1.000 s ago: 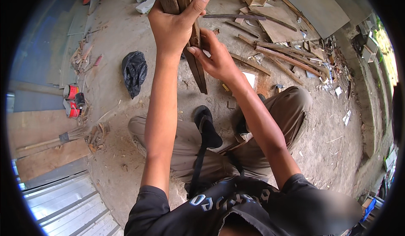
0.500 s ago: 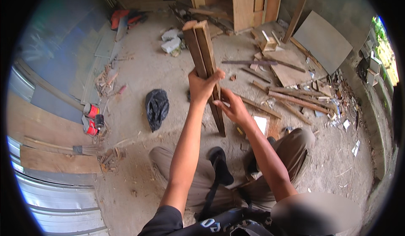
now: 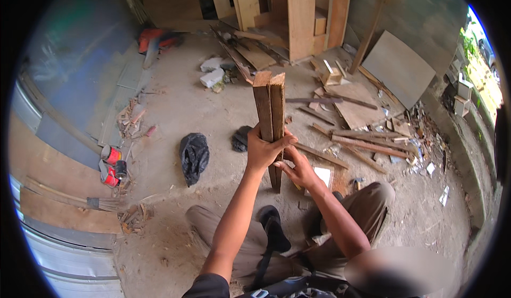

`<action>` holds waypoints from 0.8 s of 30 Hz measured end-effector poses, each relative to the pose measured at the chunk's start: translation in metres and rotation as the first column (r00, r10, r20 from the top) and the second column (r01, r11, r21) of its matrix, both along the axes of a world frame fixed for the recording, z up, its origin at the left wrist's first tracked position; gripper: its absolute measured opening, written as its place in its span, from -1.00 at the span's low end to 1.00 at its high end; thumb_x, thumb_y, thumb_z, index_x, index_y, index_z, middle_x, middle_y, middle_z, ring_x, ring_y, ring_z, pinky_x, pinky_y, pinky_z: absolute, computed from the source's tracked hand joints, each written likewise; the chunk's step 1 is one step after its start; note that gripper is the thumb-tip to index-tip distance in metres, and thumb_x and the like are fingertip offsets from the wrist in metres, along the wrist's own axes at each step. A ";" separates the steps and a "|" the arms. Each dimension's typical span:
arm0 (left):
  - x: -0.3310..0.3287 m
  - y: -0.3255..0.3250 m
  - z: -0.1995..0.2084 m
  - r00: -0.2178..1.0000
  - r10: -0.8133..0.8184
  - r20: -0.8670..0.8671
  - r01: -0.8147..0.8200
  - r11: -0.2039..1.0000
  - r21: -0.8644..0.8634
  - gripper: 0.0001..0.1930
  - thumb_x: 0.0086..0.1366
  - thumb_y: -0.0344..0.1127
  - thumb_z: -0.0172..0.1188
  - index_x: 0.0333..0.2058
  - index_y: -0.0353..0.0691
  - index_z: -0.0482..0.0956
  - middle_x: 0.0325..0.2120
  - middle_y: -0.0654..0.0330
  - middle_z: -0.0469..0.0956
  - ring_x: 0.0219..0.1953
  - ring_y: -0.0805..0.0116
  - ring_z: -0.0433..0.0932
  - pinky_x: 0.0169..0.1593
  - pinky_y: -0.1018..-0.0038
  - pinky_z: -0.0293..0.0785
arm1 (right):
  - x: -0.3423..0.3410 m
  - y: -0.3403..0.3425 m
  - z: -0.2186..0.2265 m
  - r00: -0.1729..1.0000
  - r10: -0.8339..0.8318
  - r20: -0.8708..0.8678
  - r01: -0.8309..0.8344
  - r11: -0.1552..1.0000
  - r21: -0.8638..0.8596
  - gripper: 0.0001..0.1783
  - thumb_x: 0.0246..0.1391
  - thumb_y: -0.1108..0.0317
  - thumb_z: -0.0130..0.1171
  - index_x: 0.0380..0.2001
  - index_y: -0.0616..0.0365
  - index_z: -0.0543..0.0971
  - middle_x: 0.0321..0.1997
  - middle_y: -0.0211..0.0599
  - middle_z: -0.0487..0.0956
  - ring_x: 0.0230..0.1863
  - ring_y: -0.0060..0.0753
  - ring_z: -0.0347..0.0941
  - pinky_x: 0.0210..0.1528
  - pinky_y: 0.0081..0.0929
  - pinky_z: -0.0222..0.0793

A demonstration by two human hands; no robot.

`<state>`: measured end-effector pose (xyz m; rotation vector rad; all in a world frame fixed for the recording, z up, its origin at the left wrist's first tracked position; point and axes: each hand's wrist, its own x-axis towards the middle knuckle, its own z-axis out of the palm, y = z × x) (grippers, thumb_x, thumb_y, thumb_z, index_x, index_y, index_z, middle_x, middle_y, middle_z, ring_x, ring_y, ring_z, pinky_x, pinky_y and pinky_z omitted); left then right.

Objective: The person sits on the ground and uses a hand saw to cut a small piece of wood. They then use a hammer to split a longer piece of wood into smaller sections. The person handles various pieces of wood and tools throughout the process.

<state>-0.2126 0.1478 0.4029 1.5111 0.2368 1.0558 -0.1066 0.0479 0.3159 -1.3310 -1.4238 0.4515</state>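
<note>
Two rough lengths of wood (image 3: 269,106) stand side by side, held roughly upright in front of me, their cut ends toward the top. My left hand (image 3: 264,148) wraps around both pieces at mid-length, thumb across the right one. Just below it, my right hand (image 3: 299,167) grips the same pieces from the right side, fingers partly hidden behind them. The lower ends taper down between my forearms, near the floor; I cannot tell whether they touch it.
A black plastic bag (image 3: 194,157) lies left of the wood. Several wood strips (image 3: 372,143) and scraps litter the floor at right, near a hammer (image 3: 357,181). Red cans (image 3: 110,155) stand by the left wall, white blocks (image 3: 212,78) farther back, and a grey board (image 3: 399,68) leans at far right.
Both hands have brought the wood pieces lower and nearer, and the pieces now stand more upright. My hands have come closer together along them. The view has tilted up slightly.
</note>
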 end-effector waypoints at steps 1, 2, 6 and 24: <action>-0.001 -0.007 -0.004 1.000 0.003 -0.014 -0.003 1.000 -0.015 -0.73 -0.02 -0.31 0.54 -0.46 -0.31 0.62 -0.53 0.22 0.64 -0.45 0.49 0.60 -0.33 0.54 0.51 | -0.001 -0.005 0.002 1.000 0.017 -0.016 -0.017 1.000 0.005 -0.42 0.14 0.29 0.25 0.18 0.17 0.32 0.08 0.11 0.52 0.12 0.16 0.45 0.08 -0.09 0.41; -0.002 -0.015 -0.007 1.000 0.006 -0.028 -0.007 1.000 -0.029 -0.69 -0.04 -0.25 0.55 -0.46 -0.30 0.61 -0.54 0.22 0.64 -0.46 0.51 0.59 -0.35 0.55 0.50 | -0.001 -0.012 -0.001 0.999 0.034 0.006 -0.034 0.999 -0.020 -0.39 0.13 0.32 0.26 0.21 0.13 0.29 0.09 0.07 0.52 0.13 0.17 0.44 0.11 -0.09 0.39; 0.011 -0.024 -0.004 0.999 0.036 -0.017 -0.034 0.996 0.080 -0.63 -0.06 -0.17 0.58 -0.48 -0.28 0.58 -0.58 0.26 0.61 -0.50 0.55 0.56 -0.38 0.57 0.48 | 0.002 -0.030 0.000 0.999 0.018 -0.034 -0.022 0.993 -0.113 -0.29 0.12 0.35 0.26 0.27 0.11 0.16 0.11 0.07 0.51 0.15 0.16 0.42 0.12 -0.08 0.37; 0.015 0.000 -0.005 0.979 0.174 -0.110 -0.179 0.983 -0.034 -0.83 0.06 -0.40 0.38 -0.47 -0.32 0.55 -0.58 0.34 0.55 -0.51 0.63 0.46 -0.41 0.56 0.43 | 0.026 0.007 0.173 0.990 -0.013 -0.140 0.060 0.939 0.340 -0.03 -0.08 -0.08 0.41 0.26 0.26 0.24 0.15 0.01 0.45 0.24 -0.13 0.35 0.29 -0.17 0.21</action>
